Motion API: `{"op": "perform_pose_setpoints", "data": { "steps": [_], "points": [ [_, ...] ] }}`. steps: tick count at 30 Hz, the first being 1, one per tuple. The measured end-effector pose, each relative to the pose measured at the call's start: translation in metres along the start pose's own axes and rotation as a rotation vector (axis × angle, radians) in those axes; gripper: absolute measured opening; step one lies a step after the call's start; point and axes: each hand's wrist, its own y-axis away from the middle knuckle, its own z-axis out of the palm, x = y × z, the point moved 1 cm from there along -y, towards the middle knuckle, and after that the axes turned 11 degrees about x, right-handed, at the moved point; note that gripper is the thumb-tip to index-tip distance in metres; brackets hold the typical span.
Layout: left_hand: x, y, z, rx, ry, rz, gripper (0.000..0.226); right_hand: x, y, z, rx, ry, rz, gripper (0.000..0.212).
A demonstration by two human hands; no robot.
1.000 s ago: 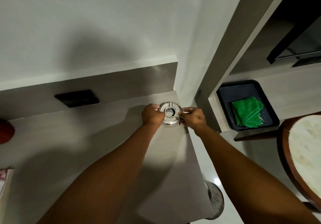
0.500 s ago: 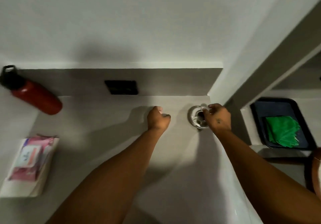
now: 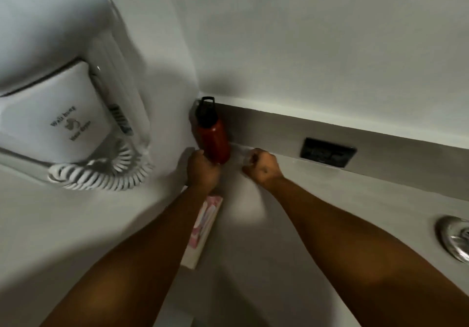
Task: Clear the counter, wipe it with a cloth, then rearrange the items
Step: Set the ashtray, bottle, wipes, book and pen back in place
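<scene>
A red bottle (image 3: 214,137) with a black cap stands in the counter's far left corner, against the wall. My left hand (image 3: 203,170) is curled into a fist at the bottle's lower left and touches its base; no fingers wrap around it. My right hand (image 3: 262,167) is a closed fist with nothing in it, just right of the bottle, resting on the grey counter (image 3: 330,200). A pink tissue pack (image 3: 204,227) lies under my left forearm, partly hidden. A round metal ashtray (image 3: 455,238) sits at the right edge of the view.
A white wall-mounted hair dryer (image 3: 50,113) with a coiled cord (image 3: 101,174) hangs on the left wall. A black socket plate (image 3: 327,153) is set in the grey backsplash behind the counter.
My right hand let go of the metal ashtray. Both hands and my view swung left along the counter to the red bottle in the corner.
</scene>
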Motion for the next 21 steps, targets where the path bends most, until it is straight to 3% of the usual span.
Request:
{"op": "perform_pose_setpoints", "data": {
  "steps": [4,7,10,13,16,21],
  "points": [
    [0.0,-0.042,-0.002,-0.074,-0.004,0.088,0.039,-0.04,-0.036,0.04,-0.048,0.042,-0.065,0.057],
    [0.001,-0.058,0.004,-0.195,0.067,0.117,0.033,-0.05,-0.06,0.055,-0.043,0.041,-0.056,0.051],
    [0.0,-0.061,0.004,-0.273,0.126,0.149,0.044,-0.048,-0.071,0.058,-0.082,0.038,-0.016,0.044],
    [-0.001,-0.062,0.007,-0.324,0.126,0.071,0.057,-0.038,-0.065,0.052,-0.06,0.032,-0.007,0.037],
    [-0.002,-0.05,0.019,-0.353,0.114,0.067,0.065,-0.024,-0.052,0.03,-0.075,0.027,-0.024,0.049],
    [0.01,-0.013,0.05,-0.429,0.231,0.044,0.068,-0.002,-0.034,-0.015,-0.065,-0.026,0.111,0.062]
  ]
}}
